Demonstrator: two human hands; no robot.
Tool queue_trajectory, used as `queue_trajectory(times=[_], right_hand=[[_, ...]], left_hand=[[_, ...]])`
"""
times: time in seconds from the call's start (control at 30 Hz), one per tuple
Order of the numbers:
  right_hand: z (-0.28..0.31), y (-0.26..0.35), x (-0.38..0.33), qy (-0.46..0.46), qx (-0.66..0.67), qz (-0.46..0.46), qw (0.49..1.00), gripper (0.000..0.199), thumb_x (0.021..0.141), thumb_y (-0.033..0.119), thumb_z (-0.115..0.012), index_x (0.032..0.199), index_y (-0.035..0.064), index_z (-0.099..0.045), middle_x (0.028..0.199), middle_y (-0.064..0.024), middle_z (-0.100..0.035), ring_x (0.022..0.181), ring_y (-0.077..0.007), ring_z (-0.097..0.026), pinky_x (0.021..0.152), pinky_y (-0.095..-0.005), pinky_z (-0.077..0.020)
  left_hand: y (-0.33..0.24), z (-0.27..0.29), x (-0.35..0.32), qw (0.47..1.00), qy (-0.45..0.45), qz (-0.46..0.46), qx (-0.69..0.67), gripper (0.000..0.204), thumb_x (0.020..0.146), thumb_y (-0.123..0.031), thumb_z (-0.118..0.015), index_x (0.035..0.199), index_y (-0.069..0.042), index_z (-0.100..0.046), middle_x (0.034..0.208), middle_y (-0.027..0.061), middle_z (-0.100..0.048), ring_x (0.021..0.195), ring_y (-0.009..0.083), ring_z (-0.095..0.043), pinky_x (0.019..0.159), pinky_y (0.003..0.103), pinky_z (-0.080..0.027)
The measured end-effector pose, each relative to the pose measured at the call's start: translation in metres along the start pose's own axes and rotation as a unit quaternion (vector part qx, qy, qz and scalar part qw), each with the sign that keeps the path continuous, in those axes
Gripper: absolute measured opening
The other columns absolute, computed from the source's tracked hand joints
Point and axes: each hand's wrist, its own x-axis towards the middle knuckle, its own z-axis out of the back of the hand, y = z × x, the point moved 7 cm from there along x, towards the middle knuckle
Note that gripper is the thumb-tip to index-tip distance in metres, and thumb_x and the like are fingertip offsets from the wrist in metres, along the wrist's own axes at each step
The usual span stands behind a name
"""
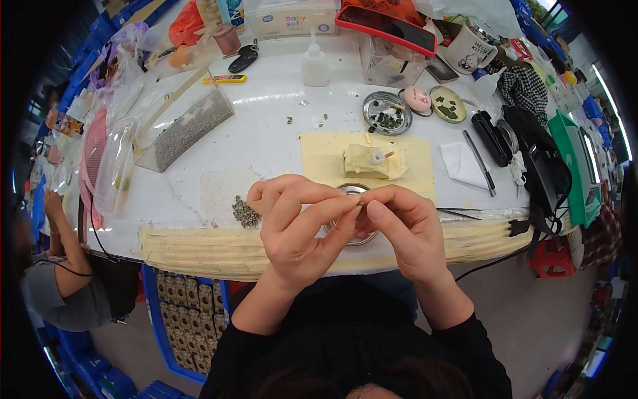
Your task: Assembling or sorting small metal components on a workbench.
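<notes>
My left hand [298, 223] and my right hand [411, 229] meet at the table's near edge, fingertips pinched together. Between them is a tiny dark greenish piece [360, 202], too small to name and partly hidden by the fingers. Directly below lies a round metal dish [364, 241], mostly covered by my hands. Just beyond, a tape-wrapped block [364, 162] with a small nozzle-like tip rests on a yellowish taped patch [319, 143]. To the left of my left hand is a heap of small grey parts [246, 211].
Farther back stand a white squeeze bottle [315, 63], a metal dish of dark green chips [387, 114] and a shallow lid with green flakes [448, 104]. A clear tray of grey grains [189, 130] lies left; tweezers [460, 213] lie right. Another person [63, 289] sits at far left.
</notes>
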Motion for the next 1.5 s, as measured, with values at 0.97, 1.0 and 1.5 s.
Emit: queue_trajectory(times=[0.97, 1.0, 1.5], right_hand=[[-0.001, -0.007, -0.004, -0.033, 0.067, 0.011, 0.997, 0.021, 0.098, 0.009, -0.065, 0.115, -0.0027, -0.067, 0.099, -0.0051, -0.069, 0.081, -0.0109, -0.065, 0.070, -0.0255, -0.0557], [-0.001, -0.003, -0.004, -0.052, 0.023, 0.040, 0.998, 0.019, 0.096, 0.007, -0.067, 0.113, -0.0027, -0.068, 0.098, -0.0050, -0.069, 0.079, -0.0108, -0.065, 0.069, -0.0252, -0.0559], [-0.019, 0.032, -0.015, -0.103, -0.402, 0.326, 0.849, 0.027, 0.085, -0.002, -0.073, 0.113, -0.0023, -0.072, 0.092, -0.0081, -0.069, 0.075, -0.0157, -0.064, 0.064, -0.0271, -0.0515]], left_hand=[[-0.009, 0.001, -0.003, 0.999, 0.012, -0.035, 0.025, 0.028, 0.067, -0.001, -0.082, 0.092, -0.010, -0.075, 0.091, 0.0000, -0.067, 0.088, 0.0216, -0.054, 0.078, 0.032, -0.040], [-0.010, 0.002, -0.003, 0.999, 0.012, -0.035, 0.040, 0.027, 0.067, -0.002, -0.082, 0.092, -0.011, -0.075, 0.091, -0.0005, -0.067, 0.088, 0.0214, -0.054, 0.079, 0.032, -0.040], [-0.002, 0.000, -0.005, 0.999, -0.011, -0.004, 0.052, 0.024, 0.067, -0.007, -0.082, 0.088, -0.013, -0.073, 0.088, -0.0037, -0.066, 0.087, 0.0182, -0.055, 0.081, 0.035, -0.030]])
